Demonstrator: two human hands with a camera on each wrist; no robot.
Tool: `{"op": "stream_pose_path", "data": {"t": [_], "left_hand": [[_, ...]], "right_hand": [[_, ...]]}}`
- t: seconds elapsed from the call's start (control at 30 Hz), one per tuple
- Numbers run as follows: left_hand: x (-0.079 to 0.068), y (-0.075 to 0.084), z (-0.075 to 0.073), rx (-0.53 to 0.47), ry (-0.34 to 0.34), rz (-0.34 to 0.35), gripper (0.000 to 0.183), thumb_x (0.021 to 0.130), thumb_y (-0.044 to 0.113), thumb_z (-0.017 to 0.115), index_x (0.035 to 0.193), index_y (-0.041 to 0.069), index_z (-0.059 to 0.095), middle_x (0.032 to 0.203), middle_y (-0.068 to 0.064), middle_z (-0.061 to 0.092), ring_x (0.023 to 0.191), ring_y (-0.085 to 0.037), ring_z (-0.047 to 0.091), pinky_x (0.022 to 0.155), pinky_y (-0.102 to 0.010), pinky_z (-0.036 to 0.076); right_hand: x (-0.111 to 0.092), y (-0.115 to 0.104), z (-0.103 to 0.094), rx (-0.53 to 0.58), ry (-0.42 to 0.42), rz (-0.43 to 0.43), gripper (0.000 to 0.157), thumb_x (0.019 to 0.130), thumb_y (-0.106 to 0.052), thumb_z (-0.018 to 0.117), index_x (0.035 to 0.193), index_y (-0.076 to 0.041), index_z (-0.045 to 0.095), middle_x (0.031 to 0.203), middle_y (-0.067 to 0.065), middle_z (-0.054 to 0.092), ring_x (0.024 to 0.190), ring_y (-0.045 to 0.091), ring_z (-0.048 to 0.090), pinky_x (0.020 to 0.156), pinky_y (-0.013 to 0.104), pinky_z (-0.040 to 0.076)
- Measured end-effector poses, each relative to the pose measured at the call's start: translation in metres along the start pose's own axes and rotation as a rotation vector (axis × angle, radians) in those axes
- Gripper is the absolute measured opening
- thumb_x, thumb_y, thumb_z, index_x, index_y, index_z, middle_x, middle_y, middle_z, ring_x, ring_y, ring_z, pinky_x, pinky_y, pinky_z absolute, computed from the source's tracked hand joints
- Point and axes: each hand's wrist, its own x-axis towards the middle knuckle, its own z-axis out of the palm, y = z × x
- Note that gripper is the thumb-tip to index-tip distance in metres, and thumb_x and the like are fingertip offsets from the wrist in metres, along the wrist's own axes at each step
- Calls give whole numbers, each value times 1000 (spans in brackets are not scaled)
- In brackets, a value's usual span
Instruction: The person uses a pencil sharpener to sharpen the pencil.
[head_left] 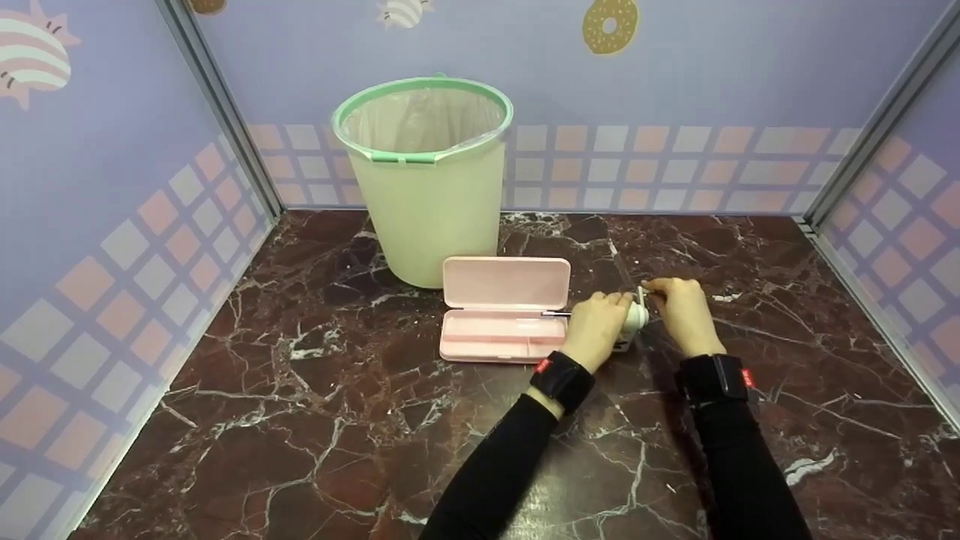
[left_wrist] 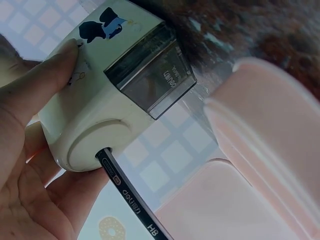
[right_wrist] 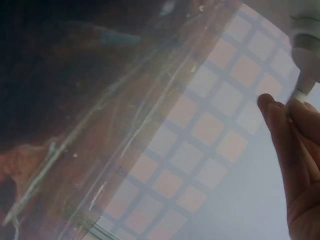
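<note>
My left hand point(head_left: 596, 328) grips a cream-coloured crank pencil sharpener point(left_wrist: 95, 107), its thumb and fingers around the body. A dark HB pencil point(left_wrist: 131, 194) is inserted in the hole at the sharpener's front, and its other end reaches over the pink pencil case point(head_left: 506, 283). The clear shavings drawer point(left_wrist: 162, 85) shows on the sharpener's side. At the sharpener's back, my right hand point(head_left: 684, 313) pinches the crank handle point(right_wrist: 299, 95) between thumb and fingers. The pencil case lies open just left of the left hand, lid tilted up.
Behind the pencil case stands a pale green lined bin point(head_left: 431, 202) with a green rim. Patterned panels point(head_left: 675, 97) enclose the dark red marble-look table point(head_left: 315, 435) at the back and both sides.
</note>
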Motion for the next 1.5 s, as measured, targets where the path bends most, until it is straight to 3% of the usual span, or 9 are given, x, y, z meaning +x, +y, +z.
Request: {"op": "stream_pose_path", "data": {"t": [0.2, 0.47, 0.7, 0.87, 1.07, 1.23, 1.5], "left_hand": [[-1, -1, 0, 0, 28, 9, 42, 85, 24, 70, 126, 22, 66, 113, 9, 72, 90, -11, 67, 69, -23, 57], [-2, 0, 3, 10, 59, 6, 53, 73, 36, 80, 123, 22, 67, 114, 10, 72, 90, -10, 66, 68, -23, 56], [-1, 0, 3, 6, 63, 9, 55, 72, 38, 82, 122, 21, 67, 112, 9, 72, 88, -11, 66, 67, -23, 56], [-1, 0, 2, 9, 46, 5, 58, 72, 39, 82, 125, 22, 66, 114, 10, 72, 90, -11, 66, 68, -23, 56], [-2, -1, 1, 7, 16, 5, 57, 76, 36, 80, 128, 22, 65, 116, 9, 72, 91, -11, 66, 69, -22, 56], [-1, -1, 1, -4, 8, 8, 53, 79, 30, 78, 130, 22, 64, 118, 8, 71, 93, -11, 67, 71, -22, 57], [-1, -2, 3, -25, 56, 12, 40, 86, 20, 68, 126, 21, 67, 114, 8, 73, 91, -11, 68, 70, -23, 57]], "right_hand": [[-2, 5, 6, -24, -91, -19, 19, 81, 13, 65, 97, 8, 74, 95, 26, 73, 90, 46, 69, 82, 56, 54], [-5, 8, 6, -54, -289, -28, 11, 69, 11, 62, 63, 2, 64, 66, 17, 66, 62, 31, 59, 63, 50, 48], [-7, 7, -1, -32, -348, -21, 6, 67, 4, 71, 64, 1, 67, 67, 14, 67, 64, 31, 60, 71, 51, 49], [-8, 2, -12, 37, -495, 0, 8, 61, 5, 74, 62, 0, 68, 58, 0, 62, 54, 12, 48, 57, 29, 45], [-6, -7, -30, 73, -662, 59, 8, 65, 3, 78, 71, 1, 73, 70, 5, 71, 59, 10, 52, 58, 26, 46], [-6, -16, -44, 39, -679, 35, 10, 65, 3, 76, 73, -2, 74, 74, 6, 72, 62, 11, 54, 59, 26, 47], [-7, -24, -59, -4, -589, -19, 11, 68, 2, 75, 76, -6, 76, 76, 5, 74, 63, 8, 58, 61, 25, 49]]}}
